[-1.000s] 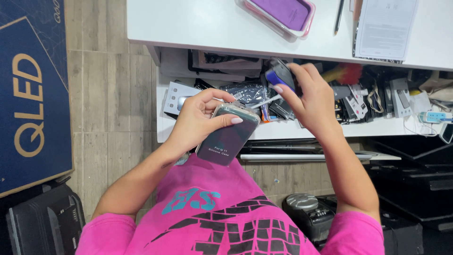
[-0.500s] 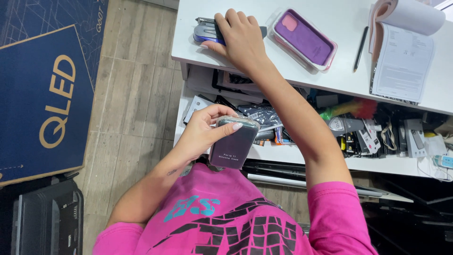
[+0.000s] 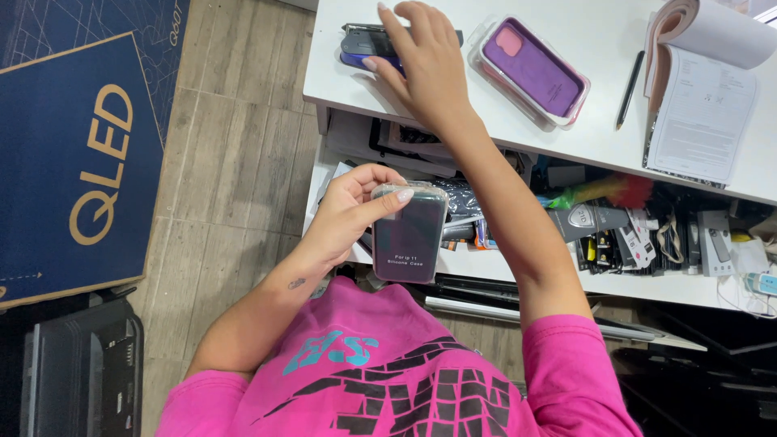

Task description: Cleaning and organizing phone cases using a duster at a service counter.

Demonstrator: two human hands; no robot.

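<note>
Glossy clear plastic case box [image 3: 409, 233], matt white desk [image 3: 566, 133]

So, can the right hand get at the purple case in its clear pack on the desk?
Probably yes: the right hand is empty, and bare desk separates it from the purple case.

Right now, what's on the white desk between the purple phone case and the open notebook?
In the head view, a black pen lies on the white desk between the purple phone case and the open notebook.
</note>
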